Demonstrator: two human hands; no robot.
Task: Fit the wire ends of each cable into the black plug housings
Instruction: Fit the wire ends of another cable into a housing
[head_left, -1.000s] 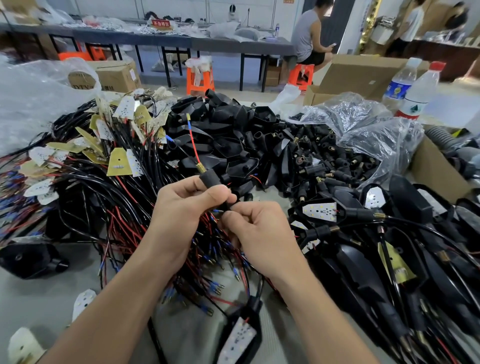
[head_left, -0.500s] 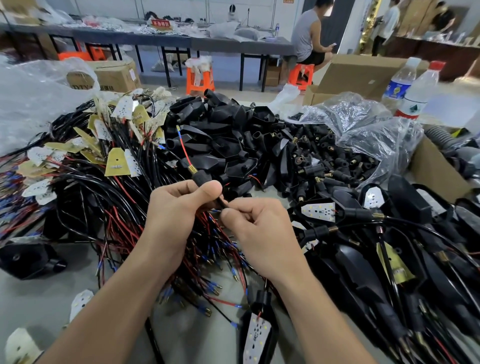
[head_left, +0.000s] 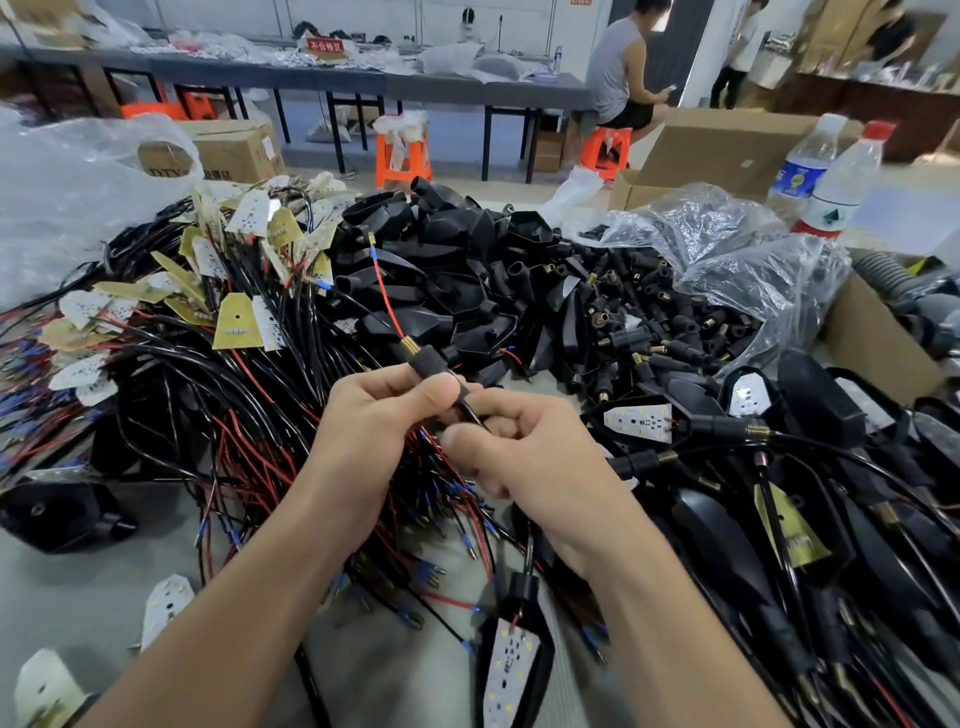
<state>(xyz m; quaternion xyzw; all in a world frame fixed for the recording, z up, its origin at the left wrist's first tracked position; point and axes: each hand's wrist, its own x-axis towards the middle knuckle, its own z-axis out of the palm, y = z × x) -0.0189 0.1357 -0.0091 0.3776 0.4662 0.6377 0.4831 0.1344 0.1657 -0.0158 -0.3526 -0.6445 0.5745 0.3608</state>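
The left grip (head_left: 374, 441) is closed round a black plug housing (head_left: 427, 364), thumb on top, with the housing sticking out above its fingers. A red wire (head_left: 387, 301) comes out of the housing's brass-collared far end and runs up and away from the grip, ending in a blue sleeve with a brass tip. The right grip (head_left: 540, 467), just beside the left, pinches the black cable (head_left: 470, 413) right below the housing between thumb and forefinger. Beyond both grips lies a heap of black shells (head_left: 447, 249). To the right of the right grip is a heap of small plugs (head_left: 670, 322) by a clear plastic bag (head_left: 727, 244). To the left of the left grip, tangled cables (head_left: 260, 395) with small circuit boards (head_left: 239, 325) lie on the grey table (head_left: 78, 597).
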